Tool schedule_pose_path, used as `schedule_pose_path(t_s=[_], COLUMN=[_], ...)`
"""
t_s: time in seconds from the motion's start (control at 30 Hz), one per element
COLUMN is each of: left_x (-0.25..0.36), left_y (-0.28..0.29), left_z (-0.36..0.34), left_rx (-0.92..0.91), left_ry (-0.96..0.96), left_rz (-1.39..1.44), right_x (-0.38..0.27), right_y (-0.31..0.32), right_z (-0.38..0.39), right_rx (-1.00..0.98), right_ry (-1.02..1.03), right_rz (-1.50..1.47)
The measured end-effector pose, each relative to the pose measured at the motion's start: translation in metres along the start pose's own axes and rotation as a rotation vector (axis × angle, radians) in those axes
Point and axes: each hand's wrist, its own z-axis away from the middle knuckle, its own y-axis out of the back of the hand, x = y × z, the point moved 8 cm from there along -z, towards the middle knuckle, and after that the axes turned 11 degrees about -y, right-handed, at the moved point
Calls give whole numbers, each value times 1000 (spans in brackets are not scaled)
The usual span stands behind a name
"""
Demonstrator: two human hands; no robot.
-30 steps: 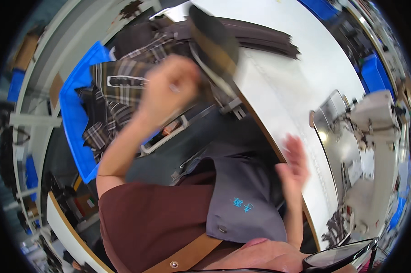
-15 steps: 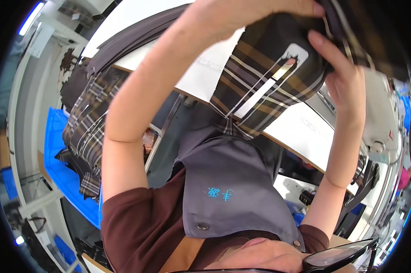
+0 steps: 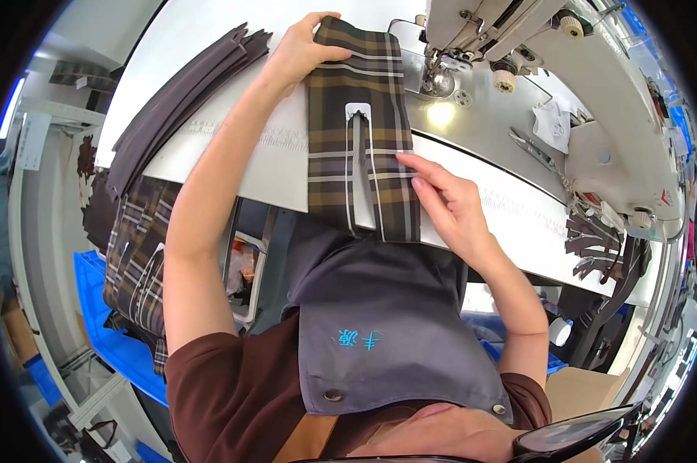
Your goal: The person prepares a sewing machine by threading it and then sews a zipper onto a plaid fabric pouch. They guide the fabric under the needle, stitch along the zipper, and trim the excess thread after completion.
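Observation:
A brown, black and white plaid fabric panel [image 3: 329, 143] lies lengthwise on the white table edge, its near end by my apron. A long slit with white-bordered edges runs down its middle, with a pale strip showing inside. At the far left corner my left hand [image 3: 298, 55] is closed on the panel, thumb on top. My right hand [image 3: 458, 202] is at the panel's right edge, thumb and forefinger on it and the other fingers curled. The sewing machine's needle and presser foot [image 3: 439, 79] stand just right of the panel's far end.
A stack of dark fabric strips [image 3: 182, 104] lies at the table's left. Thread snips [image 3: 534, 148] and a white scrap [image 3: 551, 127] rest on the machine bed. Zippers [image 3: 592, 239] lie at the right edge. A blue bin [image 3: 94, 289] with plaid pieces [image 3: 136, 255] stands at left.
The panel has come down from being held up in both hands and now lies flat beside the sewing machine. My left hand moved to its far left corner, my right hand nearer along its right edge.

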Motion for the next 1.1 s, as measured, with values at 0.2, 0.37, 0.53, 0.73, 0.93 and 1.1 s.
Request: schedule_pose_path(t_s=[0.2,0.37,0.53,0.73,0.93,1.1], left_x=[59,63,34,45,52,46], left_y=[-25,-105,-73,-48,-94,-104], left_z=[13,63,13,13,44,49], left_rx=[142,-423,-137,-28,-162,-201], left_ry=[-670,-1069,-691,-734,-872,-815], left_rz=[-776,-903,-1254,-946,-969,-935], right_x=[-11,-13,-4,9,14,19], right_y=[-1,-10,3,30,57,73], right_z=[-11,-15,-30,-75,-45,-55], right_rx=[81,68,146,286,230,205], right_ry=[467,598,643,609,483,277], right_rz=[584,669,662,760,868,743])
